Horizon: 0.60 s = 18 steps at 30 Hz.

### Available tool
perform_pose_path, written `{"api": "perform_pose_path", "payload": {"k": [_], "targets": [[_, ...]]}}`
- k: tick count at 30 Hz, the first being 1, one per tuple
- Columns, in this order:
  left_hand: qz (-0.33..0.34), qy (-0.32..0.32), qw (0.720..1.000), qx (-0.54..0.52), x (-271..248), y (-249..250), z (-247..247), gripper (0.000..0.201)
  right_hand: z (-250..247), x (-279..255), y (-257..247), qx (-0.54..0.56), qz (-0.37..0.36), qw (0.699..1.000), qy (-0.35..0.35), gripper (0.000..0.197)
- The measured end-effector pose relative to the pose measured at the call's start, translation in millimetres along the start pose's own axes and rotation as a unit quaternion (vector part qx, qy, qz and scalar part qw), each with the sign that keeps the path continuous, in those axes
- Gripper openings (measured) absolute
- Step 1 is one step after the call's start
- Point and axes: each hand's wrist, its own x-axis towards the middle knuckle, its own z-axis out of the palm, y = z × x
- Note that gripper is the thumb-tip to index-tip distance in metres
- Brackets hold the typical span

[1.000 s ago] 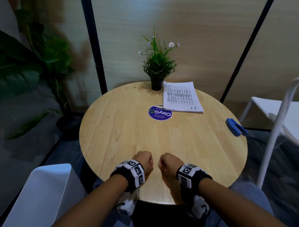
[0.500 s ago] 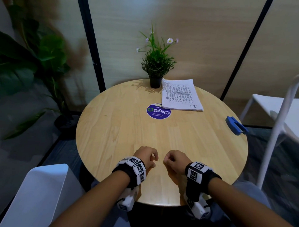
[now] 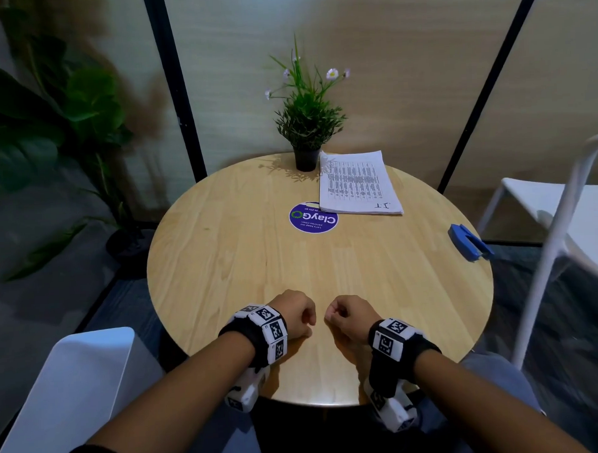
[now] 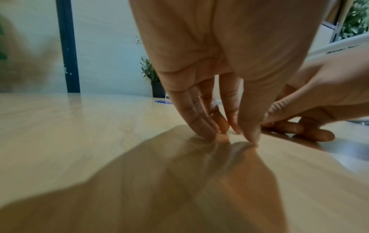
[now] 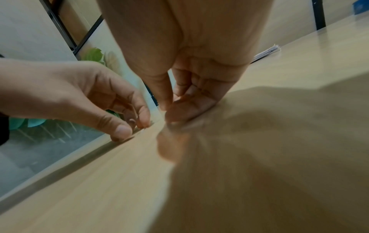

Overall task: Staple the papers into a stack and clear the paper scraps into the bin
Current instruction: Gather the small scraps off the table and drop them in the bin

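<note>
A stack of printed papers (image 3: 357,184) lies at the far side of the round wooden table (image 3: 241,263), its edge also visible in the right wrist view (image 5: 267,52). A blue stapler (image 3: 468,241) sits at the table's right edge. Both hands rest near the front edge, far from both. My left hand (image 3: 296,313) holds nothing; its fingertips (image 4: 207,135) and thumb touch the wood. My right hand (image 3: 349,316) is curled into a fist (image 5: 175,110) with its knuckles on the table, also holding nothing. I see no paper scraps.
A white bin (image 3: 75,390) stands on the floor at the lower left. A small potted plant (image 3: 306,157) and a round blue sticker (image 3: 313,217) are beside the papers. A white chair (image 3: 564,214) is to the right, and a large leafy plant (image 3: 47,134) to the left.
Both hands have slid a little further onto the table and slightly apart. The left hand's fingers have loosened from a fist. Papers and stapler have not moved.
</note>
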Motion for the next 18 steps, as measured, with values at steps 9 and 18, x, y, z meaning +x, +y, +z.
{"api": "perform_pose_path", "payload": {"k": [9,18], "targets": [[-0.015,-0.001,1.000,0.016,2.6,4.9,0.9,0.018,1.0,-2.4,-2.7,-0.008,0.004,1.000,-0.001,0.012],[-0.058,0.017,0.998,-0.009,4.3,6.7,6.5,0.011,2.0,-4.1,-3.5,-0.014,0.005,1.000,0.003,0.024]]}}
